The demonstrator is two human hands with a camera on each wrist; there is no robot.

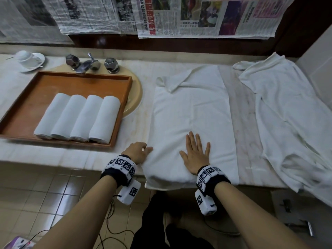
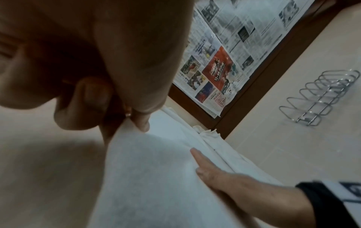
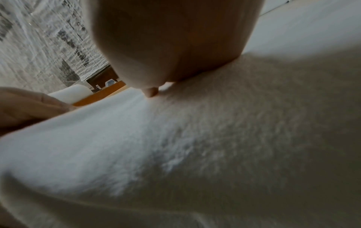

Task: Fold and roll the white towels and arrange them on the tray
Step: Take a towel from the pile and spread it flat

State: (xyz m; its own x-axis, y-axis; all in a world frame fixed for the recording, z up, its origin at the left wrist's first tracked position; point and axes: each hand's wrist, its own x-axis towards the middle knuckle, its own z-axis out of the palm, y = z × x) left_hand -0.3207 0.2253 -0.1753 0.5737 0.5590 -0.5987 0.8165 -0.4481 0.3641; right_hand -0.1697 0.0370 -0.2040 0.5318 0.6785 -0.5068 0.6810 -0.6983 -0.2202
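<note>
A white towel lies folded lengthwise on the marble counter, its near end hanging over the front edge and its far left corner turned over. My right hand rests flat on its near part with fingers straight and spread. My left hand is at the towel's near left edge, and in the left wrist view its fingertips pinch that edge of the towel. Several rolled white towels lie side by side in the wooden tray at the left. In the right wrist view the towel fills the frame.
A second white towel lies loosely spread at the right, draping over the counter edge. The tray sits over a beige basin below the faucet. A cup on a saucer stands at the far left. Newspapers cover the back wall.
</note>
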